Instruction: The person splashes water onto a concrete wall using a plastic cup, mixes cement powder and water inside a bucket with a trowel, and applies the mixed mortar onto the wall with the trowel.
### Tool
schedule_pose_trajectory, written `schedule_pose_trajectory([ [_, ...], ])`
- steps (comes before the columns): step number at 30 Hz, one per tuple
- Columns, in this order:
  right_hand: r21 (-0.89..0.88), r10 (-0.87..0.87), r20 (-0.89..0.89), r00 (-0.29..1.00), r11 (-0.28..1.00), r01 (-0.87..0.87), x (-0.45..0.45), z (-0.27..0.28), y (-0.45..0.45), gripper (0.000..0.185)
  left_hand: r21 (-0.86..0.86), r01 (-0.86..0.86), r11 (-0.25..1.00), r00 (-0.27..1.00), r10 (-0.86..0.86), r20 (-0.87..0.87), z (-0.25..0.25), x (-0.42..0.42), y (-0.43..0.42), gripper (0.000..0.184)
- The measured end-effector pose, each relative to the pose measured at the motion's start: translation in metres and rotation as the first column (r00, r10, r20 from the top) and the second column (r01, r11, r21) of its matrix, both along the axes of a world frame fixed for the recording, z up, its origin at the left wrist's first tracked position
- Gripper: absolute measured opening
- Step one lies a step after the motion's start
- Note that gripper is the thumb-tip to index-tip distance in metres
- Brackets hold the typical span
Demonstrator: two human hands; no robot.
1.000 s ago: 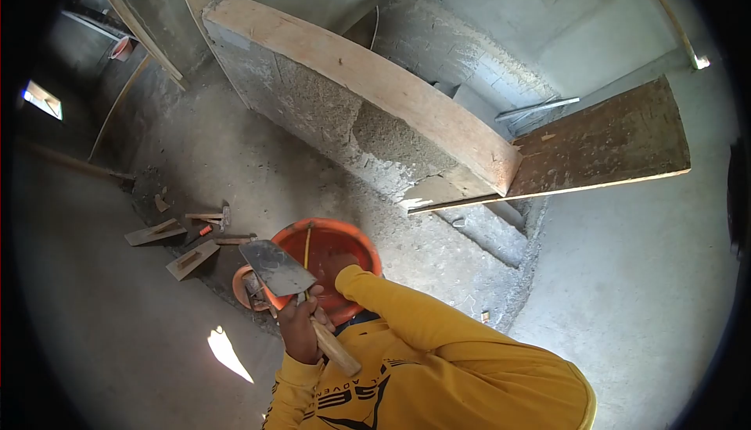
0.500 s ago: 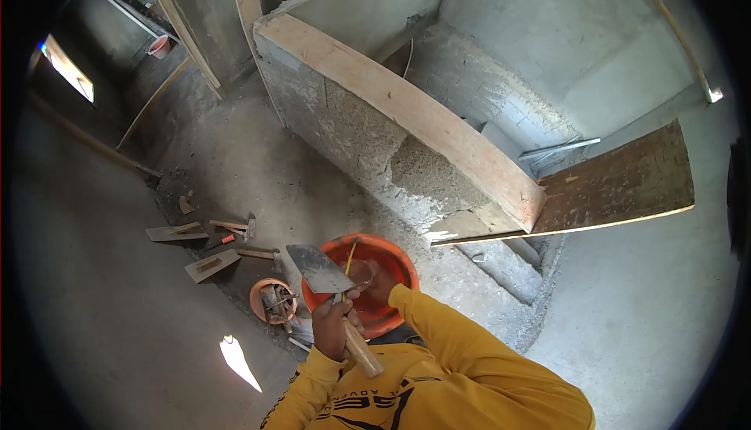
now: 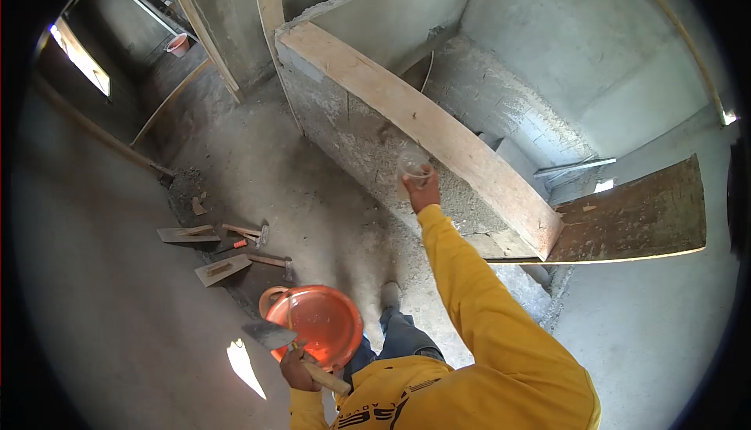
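My right hand [image 3: 423, 189] is stretched forward, closed around a clear plastic cup [image 3: 411, 161]. The cup is in front of the rough block face of the low wall [image 3: 352, 129], just below its board-topped edge; whether it touches the wall I cannot tell. Low by my body, my left hand [image 3: 296, 370] grips a trowel with a wooden handle [image 3: 328, 380]. Its grey metal blade [image 3: 268, 334] overlaps the left side of an orange basin [image 3: 356, 324], which holds what looks like water.
Wooden floats [image 3: 223, 269] and hammers [image 3: 270, 260] lie on the floor to the left. Behind the basin a small bucket [image 3: 268, 298] is partly hidden. A brown plywood sheet [image 3: 634, 215] juts out at the right. Farther back stands a pinkish bucket [image 3: 178, 45].
My right hand has come out of the basin and reached forward to the wall with the cup. The trowel in my left hand has moved lower and left. My view has shifted.
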State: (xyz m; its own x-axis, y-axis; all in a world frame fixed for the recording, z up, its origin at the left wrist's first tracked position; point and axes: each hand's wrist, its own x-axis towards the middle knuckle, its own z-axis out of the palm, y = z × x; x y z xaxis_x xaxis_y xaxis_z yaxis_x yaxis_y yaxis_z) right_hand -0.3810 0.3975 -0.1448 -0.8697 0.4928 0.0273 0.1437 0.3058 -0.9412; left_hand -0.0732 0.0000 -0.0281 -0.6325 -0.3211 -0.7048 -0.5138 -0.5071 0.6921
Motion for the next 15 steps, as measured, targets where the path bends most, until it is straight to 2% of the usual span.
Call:
schedule_pose_trajectory([
  [1, 0.021, -0.032, -0.036, 0.999, 0.999, 0.033, 0.002, 0.004, 0.013, 0.076, -0.025, -0.056, 0.998, 0.998, 0.055, -0.03, -0.002, 0.002, -0.006, 0.033],
  [2, 0.09, -0.027, -0.023, 0.999, 0.995, 0.029, 0.014, 0.001, 0.024, 0.074, 0.047, -0.13, 0.99, 0.991, 0.131, -0.029, 0.0, 0.007, -0.014, 0.031],
  [3, 0.162, -0.023, -0.009, 1.0, 0.986, 0.024, 0.033, -0.007, 0.037, 0.072, 0.05, -0.176, 0.983, 0.984, 0.178, -0.029, -0.001, 0.012, -0.022, 0.031],
  [6, 0.157, 0.017, -0.006, 1.0, 0.988, -0.015, 0.101, -0.022, 0.07, 0.074, 0.026, -0.301, 0.953, 0.952, 0.302, -0.051, 0.005, 0.017, -0.033, 0.027],
  [7, 0.161, 0.031, 0.015, 0.999, 0.986, -0.033, 0.127, -0.033, 0.083, 0.077, 0.036, -0.321, 0.946, 0.945, 0.323, -0.043, 0.005, 0.019, -0.035, 0.018],
  [9, 0.195, 0.042, 0.137, 0.99, 0.978, -0.068, 0.174, -0.034, 0.098, 0.077, 0.054, -0.361, 0.931, 0.931, 0.363, -0.033, 0.002, 0.023, -0.049, 0.002],
  [10, 0.263, 0.04, 0.205, 0.978, 0.96, -0.095, 0.194, -0.033, 0.104, 0.077, 0.103, -0.391, 0.914, 0.919, 0.394, -0.001, -0.009, 0.028, -0.058, 0.006],
  [11, 0.327, 0.036, 0.271, 0.962, 0.936, -0.128, 0.21, -0.033, 0.107, 0.077, 0.08, -0.412, 0.908, 0.911, 0.413, 0.004, -0.01, 0.029, -0.059, 0.006],
  [13, 0.229, 0.062, 0.331, 0.942, 0.963, -0.144, 0.224, -0.047, 0.104, 0.078, 0.031, -0.457, 0.889, 0.889, 0.457, 0.013, -0.007, 0.031, -0.059, 0.005],
  [14, 0.112, 0.073, 0.435, 0.897, 0.985, -0.134, 0.223, -0.058, 0.1, 0.077, 0.025, -0.465, 0.885, 0.885, 0.464, 0.025, -0.008, 0.033, -0.059, 0.004],
  [15, 0.116, 0.097, 0.523, 0.847, 0.976, -0.183, 0.212, -0.055, 0.089, 0.079, 0.018, -0.474, 0.881, 0.88, 0.473, 0.036, -0.008, 0.036, -0.058, 0.004],
])
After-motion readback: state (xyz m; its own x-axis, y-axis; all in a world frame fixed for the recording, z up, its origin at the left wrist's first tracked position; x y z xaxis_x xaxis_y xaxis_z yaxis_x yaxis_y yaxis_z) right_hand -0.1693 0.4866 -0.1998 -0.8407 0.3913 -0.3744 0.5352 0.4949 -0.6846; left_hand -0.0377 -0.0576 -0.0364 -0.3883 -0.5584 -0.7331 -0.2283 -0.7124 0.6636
